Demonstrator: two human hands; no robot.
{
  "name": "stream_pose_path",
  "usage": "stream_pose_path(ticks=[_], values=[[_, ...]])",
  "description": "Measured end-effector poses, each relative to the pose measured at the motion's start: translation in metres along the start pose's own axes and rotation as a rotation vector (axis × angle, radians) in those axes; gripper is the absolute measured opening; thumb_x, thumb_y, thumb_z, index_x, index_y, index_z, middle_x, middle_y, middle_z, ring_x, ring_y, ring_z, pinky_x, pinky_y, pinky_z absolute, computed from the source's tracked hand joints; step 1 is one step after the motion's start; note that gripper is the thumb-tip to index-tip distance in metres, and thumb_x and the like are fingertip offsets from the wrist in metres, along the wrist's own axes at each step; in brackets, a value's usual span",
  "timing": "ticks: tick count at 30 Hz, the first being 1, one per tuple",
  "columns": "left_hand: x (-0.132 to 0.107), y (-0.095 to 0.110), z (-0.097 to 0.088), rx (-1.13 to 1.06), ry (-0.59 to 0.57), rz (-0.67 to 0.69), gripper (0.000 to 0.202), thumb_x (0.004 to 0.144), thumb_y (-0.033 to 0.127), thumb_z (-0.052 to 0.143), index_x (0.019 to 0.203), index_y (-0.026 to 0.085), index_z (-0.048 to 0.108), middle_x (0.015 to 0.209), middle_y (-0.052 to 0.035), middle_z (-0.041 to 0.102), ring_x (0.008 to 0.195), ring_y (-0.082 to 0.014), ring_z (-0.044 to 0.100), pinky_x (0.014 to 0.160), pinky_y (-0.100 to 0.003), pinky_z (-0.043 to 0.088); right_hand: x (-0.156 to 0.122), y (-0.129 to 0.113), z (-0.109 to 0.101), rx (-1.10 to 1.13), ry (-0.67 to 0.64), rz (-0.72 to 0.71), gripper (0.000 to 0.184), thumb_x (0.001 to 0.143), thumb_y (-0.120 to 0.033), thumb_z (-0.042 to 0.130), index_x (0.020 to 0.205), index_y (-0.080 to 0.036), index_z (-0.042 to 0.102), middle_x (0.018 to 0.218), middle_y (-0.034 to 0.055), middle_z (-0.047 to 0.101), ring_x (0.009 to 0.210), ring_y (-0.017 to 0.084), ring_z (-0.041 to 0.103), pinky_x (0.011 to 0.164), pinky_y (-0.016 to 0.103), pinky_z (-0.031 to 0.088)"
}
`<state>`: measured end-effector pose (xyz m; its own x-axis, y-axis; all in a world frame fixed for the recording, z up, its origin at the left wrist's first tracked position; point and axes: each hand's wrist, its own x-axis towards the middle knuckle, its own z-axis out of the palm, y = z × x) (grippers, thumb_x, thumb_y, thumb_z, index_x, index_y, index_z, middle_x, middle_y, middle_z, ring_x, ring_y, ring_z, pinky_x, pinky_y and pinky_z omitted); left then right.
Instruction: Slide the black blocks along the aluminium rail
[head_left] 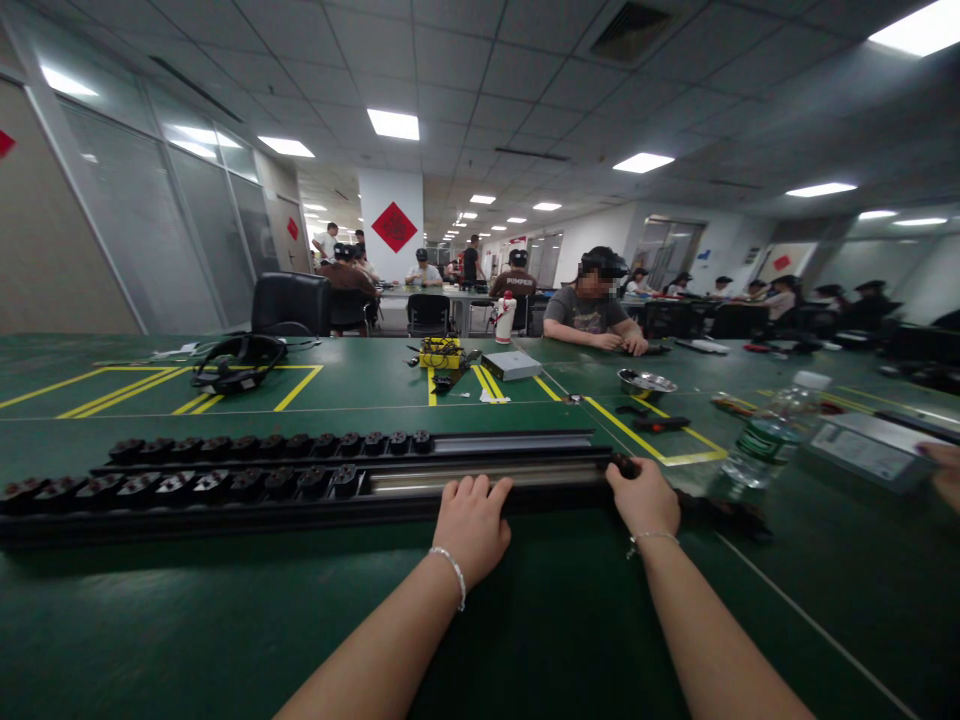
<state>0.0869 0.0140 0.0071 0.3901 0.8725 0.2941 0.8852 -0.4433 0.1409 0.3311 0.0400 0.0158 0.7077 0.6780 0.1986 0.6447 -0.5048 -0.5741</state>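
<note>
Pinching a small dark piece (622, 466) between narrowed fingers (645, 471) of the right hand (649, 502) at the right end of the near black rail (247, 517) on the desk (225, 640), laying the left hand (472, 525) over the rail's edge, unclear whether gripping, and perhaps risking skewing the piece by pressing unevenly.

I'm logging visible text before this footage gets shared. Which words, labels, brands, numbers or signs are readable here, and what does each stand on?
"PUMPKIN": on the back of a brown shirt worn by a seated person.
Too blurred to read: the green label on the clear plastic bottle.
Too blurred to read: the pale label on the silver metal box at right.
Too faint to read: the marking on the pillar's red diamond sign.
</note>
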Motion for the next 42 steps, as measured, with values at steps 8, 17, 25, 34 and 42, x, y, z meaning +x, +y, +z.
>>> stream_pose_path(ticks=[8, 17, 25, 34, 42], values=[[-0.0010, 0.0004, -0.0016, -0.001, 0.008, 0.002, 0.048, 0.075, 0.028, 0.048, 0.123, 0.031, 0.041, 0.104, -0.0044, 0.053, 0.100, -0.0220, 0.044, 0.087, -0.037, 0.029, 0.0019, 0.0024, 0.0023, -0.017, 0.011, -0.006, 0.044, 0.072, -0.049, 0.047, 0.105, -0.020, 0.055, 0.095, 0.0108, 0.063, 0.083, 0.026, 0.059, 0.071, 0.036, 0.044], [-0.0002, -0.0012, 0.0024, -0.006, 0.041, 0.020, 0.048, 0.075, 0.029, 0.048, 0.122, 0.030, 0.041, 0.102, -0.0043, 0.053, 0.098, -0.0220, 0.045, 0.086, -0.038, 0.030, 0.0000, 0.0001, 0.0003, -0.014, -0.001, 0.012, 0.043, 0.073, -0.048, 0.047, 0.105, -0.021, 0.055, 0.095, 0.0099, 0.063, 0.082, 0.026, 0.059, 0.070, 0.036, 0.045], [-0.0005, -0.0029, 0.0049, -0.013, 0.065, 0.039, 0.047, 0.074, 0.029, 0.048, 0.121, 0.030, 0.041, 0.101, -0.0041, 0.053, 0.096, -0.0223, 0.045, 0.084, -0.038, 0.030, -0.0010, 0.0000, -0.0004, 0.000, -0.004, 0.001, 0.043, 0.074, -0.046, 0.046, 0.106, -0.019, 0.054, 0.096, 0.0108, 0.063, 0.081, 0.025, 0.059, 0.069, 0.035, 0.045], [0.0001, -0.0036, 0.0068, -0.009, 0.083, 0.044, 0.047, 0.074, 0.029, 0.049, 0.120, 0.030, 0.042, 0.100, -0.0037, 0.053, 0.095, -0.0221, 0.045, 0.084, -0.038, 0.030, 0.0013, 0.0020, 0.0015, -0.002, -0.006, 0.016, 0.043, 0.074, -0.047, 0.047, 0.106, -0.020, 0.054, 0.098, 0.0107, 0.062, 0.084, 0.026, 0.059, 0.071, 0.036, 0.045], [0.0001, -0.0017, 0.0047, 0.015, 0.036, 0.021, 0.048, 0.076, 0.029, 0.048, 0.123, 0.030, 0.040, 0.103, -0.0044, 0.053, 0.098, -0.0216, 0.045, 0.086, -0.037, 0.030, 0.0025, 0.0031, 0.0035, -0.005, 0.016, 0.011, 0.043, 0.074, -0.047, 0.046, 0.105, -0.019, 0.055, 0.095, 0.0106, 0.063, 0.085, 0.026, 0.059, 0.073, 0.036, 0.044]])
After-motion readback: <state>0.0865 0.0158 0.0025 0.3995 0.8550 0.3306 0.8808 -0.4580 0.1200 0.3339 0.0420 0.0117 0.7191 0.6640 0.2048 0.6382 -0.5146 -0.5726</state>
